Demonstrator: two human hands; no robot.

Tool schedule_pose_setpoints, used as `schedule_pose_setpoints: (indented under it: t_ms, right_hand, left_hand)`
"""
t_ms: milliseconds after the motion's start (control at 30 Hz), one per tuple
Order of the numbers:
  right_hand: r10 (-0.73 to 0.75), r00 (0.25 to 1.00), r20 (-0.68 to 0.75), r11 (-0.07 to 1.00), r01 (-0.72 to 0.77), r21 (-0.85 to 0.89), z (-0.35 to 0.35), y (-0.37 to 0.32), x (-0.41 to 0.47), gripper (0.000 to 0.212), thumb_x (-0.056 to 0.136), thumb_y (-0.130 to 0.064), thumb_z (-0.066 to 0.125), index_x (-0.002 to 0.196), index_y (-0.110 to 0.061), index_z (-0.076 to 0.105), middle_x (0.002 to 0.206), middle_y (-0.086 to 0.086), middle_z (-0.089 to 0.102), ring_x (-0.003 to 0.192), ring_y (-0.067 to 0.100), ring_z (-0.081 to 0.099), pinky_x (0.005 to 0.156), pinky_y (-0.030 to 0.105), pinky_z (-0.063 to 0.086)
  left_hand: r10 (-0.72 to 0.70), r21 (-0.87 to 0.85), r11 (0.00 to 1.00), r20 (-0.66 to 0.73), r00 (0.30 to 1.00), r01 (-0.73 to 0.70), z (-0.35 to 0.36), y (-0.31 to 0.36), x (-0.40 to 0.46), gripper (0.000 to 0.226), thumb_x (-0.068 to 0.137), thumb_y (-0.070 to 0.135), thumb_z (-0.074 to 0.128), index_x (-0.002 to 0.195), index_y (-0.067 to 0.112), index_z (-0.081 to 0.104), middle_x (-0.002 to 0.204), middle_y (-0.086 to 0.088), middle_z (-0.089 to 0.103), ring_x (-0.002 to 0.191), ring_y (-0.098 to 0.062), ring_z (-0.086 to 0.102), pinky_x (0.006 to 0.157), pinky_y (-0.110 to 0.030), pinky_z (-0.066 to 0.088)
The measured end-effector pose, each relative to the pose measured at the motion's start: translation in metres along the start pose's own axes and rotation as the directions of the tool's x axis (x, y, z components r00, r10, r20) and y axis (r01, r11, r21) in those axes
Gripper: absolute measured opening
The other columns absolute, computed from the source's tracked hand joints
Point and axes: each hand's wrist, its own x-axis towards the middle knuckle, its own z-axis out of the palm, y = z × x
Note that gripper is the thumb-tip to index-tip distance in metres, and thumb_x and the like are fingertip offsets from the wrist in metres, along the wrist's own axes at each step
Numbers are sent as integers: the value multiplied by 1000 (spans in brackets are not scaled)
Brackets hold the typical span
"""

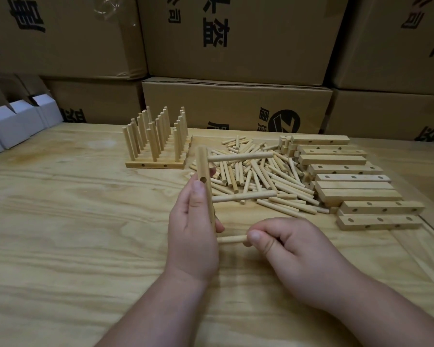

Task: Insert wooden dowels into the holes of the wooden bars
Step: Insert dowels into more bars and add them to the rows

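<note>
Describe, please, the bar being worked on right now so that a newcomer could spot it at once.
Start at the loose dowel pile in the middle of the table, then look just in front of it. The bar stands upright in the left hand. Unlike the stacked bars lying flat, two dowels already stick out sideways from it.

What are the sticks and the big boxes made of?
The sticks look like pale bare wood: matte, with faint grain, seemingly unpainted. The boxes look like brown cardboard: dull, with folded flaps, a taped seam and black printing.
</note>
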Motion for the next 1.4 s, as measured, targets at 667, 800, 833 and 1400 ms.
schedule_pose_setpoints:
  t_ms: [667,800,833,1400]
  right_hand:
    - [172,961,-218,972,-130,194,8,5,5,9,84,-25,75,90,-31,75,82,-7,71,69,14,62,60,19,50]
    - [225,944,-242,962,-177,206,10,10,5,7,83,-29,75,89,-33,76,82,-4,75,75,21,68,72,39,56]
    - [226,943,-244,964,-181,194,10,11,5,10,82,-33,74,91,-35,76,82,-4,75,77,21,69,74,43,57]
    - [47,996,-78,936,-71,-345,27,-48,169,5,95,-34,64,96,-35,69,83,-19,65,77,-1,58,59,22,43]
  left_hand:
    - [-182,-284,928,223,958,243,5,-1,10,44,87,47,54,124,24,52,90,-11,78,76,-26,77,58,-31,59]
    - [-221,-268,917,280,934,297,5,-2,11,31,91,43,56,119,32,60,95,-11,78,85,-27,77,67,-32,61]
    - [-234,-265,912,293,927,314,5,-2,11,25,95,40,57,118,34,63,97,-10,79,87,-26,77,70,-32,61]
    - [-376,-162,902,159,913,400,2,-23,22,47,74,18,48,106,49,62,90,18,73,76,-6,63,80,-33,49]
